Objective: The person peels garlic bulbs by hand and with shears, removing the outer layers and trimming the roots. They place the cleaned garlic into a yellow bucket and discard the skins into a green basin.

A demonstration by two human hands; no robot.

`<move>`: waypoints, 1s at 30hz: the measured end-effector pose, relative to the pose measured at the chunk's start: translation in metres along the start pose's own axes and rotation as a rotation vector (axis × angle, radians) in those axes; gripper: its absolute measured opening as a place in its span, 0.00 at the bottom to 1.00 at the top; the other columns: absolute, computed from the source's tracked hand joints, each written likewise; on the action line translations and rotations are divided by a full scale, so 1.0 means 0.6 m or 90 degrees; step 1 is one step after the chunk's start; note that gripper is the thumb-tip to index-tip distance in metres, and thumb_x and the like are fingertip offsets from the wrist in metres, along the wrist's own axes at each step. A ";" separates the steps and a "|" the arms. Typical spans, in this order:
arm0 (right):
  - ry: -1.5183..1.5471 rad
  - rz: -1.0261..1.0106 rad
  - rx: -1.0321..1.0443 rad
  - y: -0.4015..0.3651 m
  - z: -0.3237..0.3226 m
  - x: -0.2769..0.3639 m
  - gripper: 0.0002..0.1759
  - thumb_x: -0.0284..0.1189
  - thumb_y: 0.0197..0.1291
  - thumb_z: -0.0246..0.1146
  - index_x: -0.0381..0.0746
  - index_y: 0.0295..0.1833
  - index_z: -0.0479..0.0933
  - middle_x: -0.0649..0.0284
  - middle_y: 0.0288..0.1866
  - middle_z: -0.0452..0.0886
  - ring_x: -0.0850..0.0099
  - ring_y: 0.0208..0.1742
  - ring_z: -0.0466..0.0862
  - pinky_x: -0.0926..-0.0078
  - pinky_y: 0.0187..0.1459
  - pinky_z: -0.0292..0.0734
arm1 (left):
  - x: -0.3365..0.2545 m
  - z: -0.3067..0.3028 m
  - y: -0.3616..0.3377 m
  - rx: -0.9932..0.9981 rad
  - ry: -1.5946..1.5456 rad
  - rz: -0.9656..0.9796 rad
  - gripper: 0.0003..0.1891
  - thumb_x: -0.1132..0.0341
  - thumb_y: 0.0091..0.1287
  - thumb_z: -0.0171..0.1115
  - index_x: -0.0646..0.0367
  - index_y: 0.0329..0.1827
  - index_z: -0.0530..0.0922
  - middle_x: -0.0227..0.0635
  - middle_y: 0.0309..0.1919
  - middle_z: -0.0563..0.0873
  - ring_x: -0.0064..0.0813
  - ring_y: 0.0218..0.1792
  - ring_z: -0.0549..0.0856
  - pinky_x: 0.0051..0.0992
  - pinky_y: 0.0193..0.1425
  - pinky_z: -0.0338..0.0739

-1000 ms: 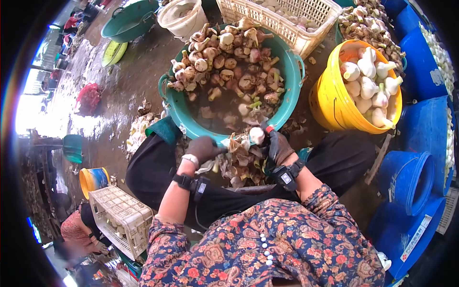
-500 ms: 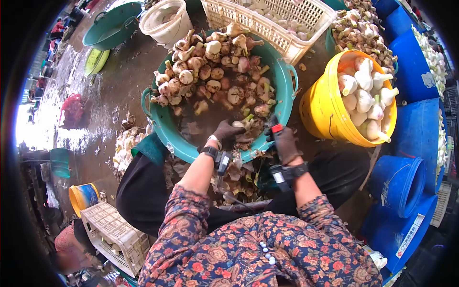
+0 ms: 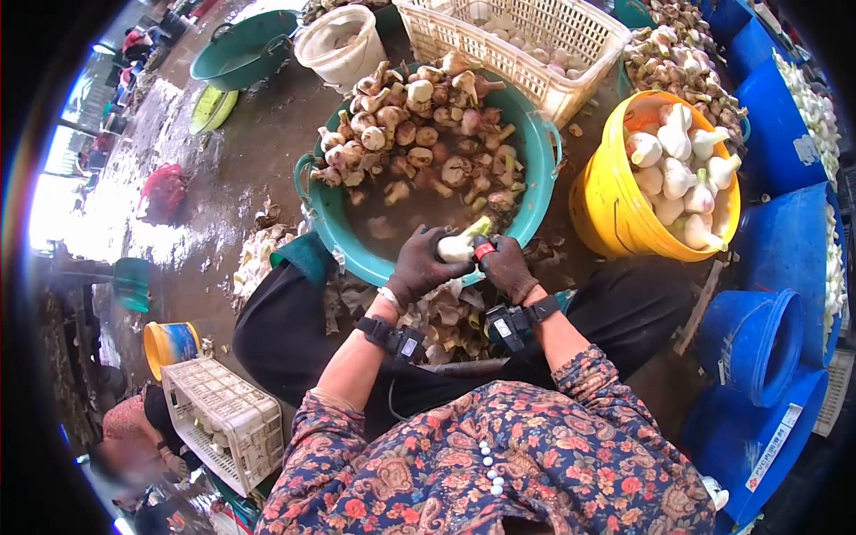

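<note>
My left hand (image 3: pixel 428 266), in a dark glove, is closed around a white garlic bulb (image 3: pixel 456 249) with a green stem, over the near edge of a teal tub (image 3: pixel 349 252). My right hand (image 3: pixel 506 267), gloved as well, grips a red-handled tool (image 3: pixel 483 249) against the stem side of the bulb; the tool's blade, if any, is hidden. Brownish garlic bulbs (image 3: pixel 406 134) are heaped in murky water in the tub. Right of it stands a yellow bucket (image 3: pixel 596 201) filled with cleaned white bulbs (image 3: pixel 678 178).
A cream crate (image 3: pixel 508 61) and a white bucket (image 3: pixel 339 43) stand beyond the tub. Blue containers (image 3: pixel 747 343) line the right. Peelings (image 3: pixel 446 325) lie between my legs. A crate (image 3: pixel 223 419) and another person (image 3: pixel 134 437) are at lower left.
My hands have come together, and the bulb in my left hand is now white and raised at the tub's near edge. The right hand has moved left to it. The view has shifted slightly.
</note>
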State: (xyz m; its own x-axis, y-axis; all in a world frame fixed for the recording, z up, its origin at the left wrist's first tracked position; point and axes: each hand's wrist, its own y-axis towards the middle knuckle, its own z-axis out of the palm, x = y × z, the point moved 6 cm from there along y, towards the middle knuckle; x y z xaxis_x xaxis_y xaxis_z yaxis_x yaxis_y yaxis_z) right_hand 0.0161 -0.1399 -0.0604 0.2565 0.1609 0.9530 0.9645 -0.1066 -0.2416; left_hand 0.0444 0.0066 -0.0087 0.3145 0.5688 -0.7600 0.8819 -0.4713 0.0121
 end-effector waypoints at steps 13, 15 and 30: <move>0.095 0.223 0.186 0.000 0.039 -0.056 0.32 0.59 0.63 0.48 0.39 0.42 0.78 0.65 0.28 0.77 0.77 0.29 0.74 0.70 0.31 0.72 | -0.061 -0.046 -0.037 -0.190 0.220 0.071 0.43 0.57 0.43 0.77 0.60 0.63 0.67 0.46 0.54 0.77 0.43 0.51 0.79 0.32 0.58 0.72; 0.091 0.177 0.213 -0.011 0.049 -0.039 0.32 0.57 0.63 0.49 0.37 0.40 0.78 0.65 0.27 0.76 0.77 0.29 0.73 0.71 0.30 0.71 | -0.023 -0.030 -0.034 -0.039 0.164 0.051 0.35 0.59 0.45 0.76 0.61 0.58 0.72 0.45 0.49 0.80 0.39 0.48 0.80 0.31 0.55 0.73; 0.409 0.022 0.361 -0.035 0.049 0.072 0.34 0.29 0.56 0.63 0.34 0.68 0.60 0.56 0.65 0.67 0.69 0.67 0.65 0.72 0.67 0.57 | 0.005 -0.040 -0.075 -0.061 -0.130 0.002 0.17 0.73 0.62 0.59 0.67 0.54 0.74 0.44 0.45 0.83 0.39 0.45 0.84 0.27 0.49 0.77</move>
State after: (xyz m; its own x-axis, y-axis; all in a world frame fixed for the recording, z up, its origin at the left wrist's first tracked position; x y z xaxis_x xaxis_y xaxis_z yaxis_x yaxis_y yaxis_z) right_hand 0.0085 -0.1018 -0.0196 0.3662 -0.4385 0.8208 0.8862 0.4334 -0.1638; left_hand 0.0138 0.0456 0.0039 0.2485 0.4147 -0.8754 0.9133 -0.4014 0.0691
